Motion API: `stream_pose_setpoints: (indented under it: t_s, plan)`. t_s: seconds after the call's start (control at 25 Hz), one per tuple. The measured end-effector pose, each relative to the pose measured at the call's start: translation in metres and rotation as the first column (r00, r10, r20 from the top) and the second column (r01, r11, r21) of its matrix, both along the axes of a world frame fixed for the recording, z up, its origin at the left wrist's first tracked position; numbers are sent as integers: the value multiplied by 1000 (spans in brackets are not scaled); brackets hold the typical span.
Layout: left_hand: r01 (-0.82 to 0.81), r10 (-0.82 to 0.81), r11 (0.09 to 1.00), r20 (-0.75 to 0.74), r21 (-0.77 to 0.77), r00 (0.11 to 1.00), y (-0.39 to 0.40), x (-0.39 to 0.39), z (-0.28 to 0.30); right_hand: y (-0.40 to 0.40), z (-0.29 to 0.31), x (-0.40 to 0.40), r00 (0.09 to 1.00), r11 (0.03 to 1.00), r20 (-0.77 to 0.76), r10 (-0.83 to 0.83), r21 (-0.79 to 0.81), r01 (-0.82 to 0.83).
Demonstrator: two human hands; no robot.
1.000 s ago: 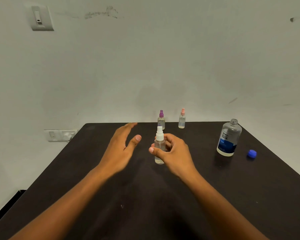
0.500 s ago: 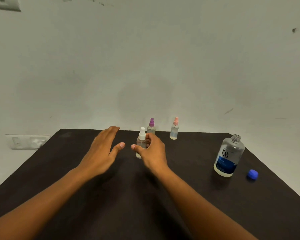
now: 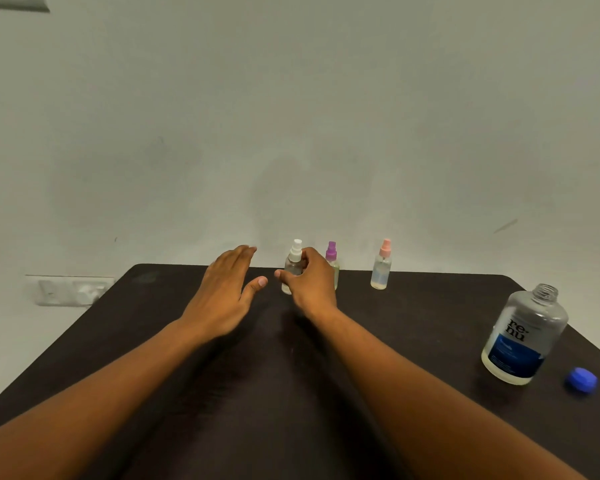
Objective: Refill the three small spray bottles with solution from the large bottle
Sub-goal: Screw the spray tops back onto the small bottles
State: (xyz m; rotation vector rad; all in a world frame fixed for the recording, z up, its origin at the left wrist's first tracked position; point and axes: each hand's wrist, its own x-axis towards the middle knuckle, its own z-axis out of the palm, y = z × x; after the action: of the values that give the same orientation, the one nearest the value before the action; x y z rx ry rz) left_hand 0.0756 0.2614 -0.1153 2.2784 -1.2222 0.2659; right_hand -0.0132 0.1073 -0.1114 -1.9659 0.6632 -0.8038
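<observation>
My right hand grips a small clear spray bottle with a white top near the far edge of the dark table. Just to its right stands a spray bottle with a purple top, partly hidden by my right hand. A spray bottle with a pink top stands further right. My left hand hovers open just left of the held bottle, fingers spread. The large uncapped bottle with a blue label stands at the right, its blue cap lying beside it.
A pale wall rises right behind the table's far edge. A wall socket plate sits low at the left, beyond the table's left edge. A switch plate shows at the top left corner.
My right hand has carried the white-topped bottle away from me to the far edge, beside the purple-topped one. My left hand followed alongside, still open.
</observation>
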Motion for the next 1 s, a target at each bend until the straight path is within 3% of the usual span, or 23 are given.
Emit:
stream_pose_setpoints:
  t_s: [0.6,0.76,1.0]
  plan:
    - [-21,21,998,3,60,1000,-4,25,-23,-12,-22,50,991,999,-129,30,-33,-35]
    - [-20,20,998,9,67,1000,8,7,-16,-10,-12,28,967,998,-255,24,-46,-37]
    - [-35,34,997,25,68,999,30,-37,10,11,11,-47,958,991,-286,-17,-135,-23]
